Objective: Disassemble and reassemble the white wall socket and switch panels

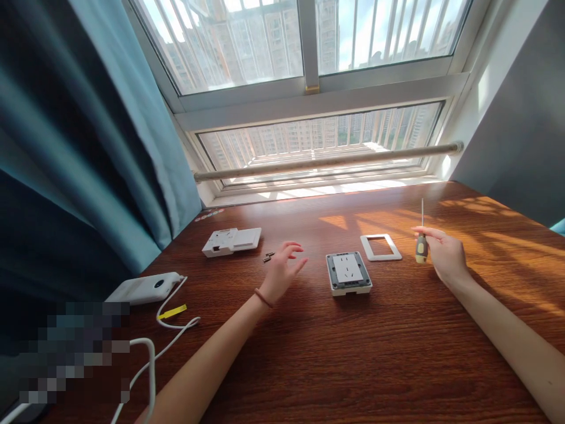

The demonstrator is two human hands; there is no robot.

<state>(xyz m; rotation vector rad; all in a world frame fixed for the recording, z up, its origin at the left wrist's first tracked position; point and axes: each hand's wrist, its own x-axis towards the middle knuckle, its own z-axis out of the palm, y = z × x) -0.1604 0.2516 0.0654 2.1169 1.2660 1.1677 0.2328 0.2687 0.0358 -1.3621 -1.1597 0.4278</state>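
Observation:
My left hand [282, 272] hovers over the table, fingers spread and holding nothing. Just beyond its fingers, to the left, lie several small screws [267, 257]. A wall socket [348, 272] with a white face and dark grey surround sits on a white back box, between my hands. Beside it, to the right and slightly farther back, a white frame cover [369, 257] lies flat. At the right, my right hand [445, 256] grips a screwdriver [422, 248] by its grey and yellowish handle, the thin shaft pointing up and away from me.
The brown wooden table [282, 365] reaches to the window. A white plug adapter or switch unit [232, 241] lies at the back left. Nearer are a white power bank [148, 288], its white cable [176, 324] and a yellow tag [173, 312]. A blue curtain [145, 147] hangs left.

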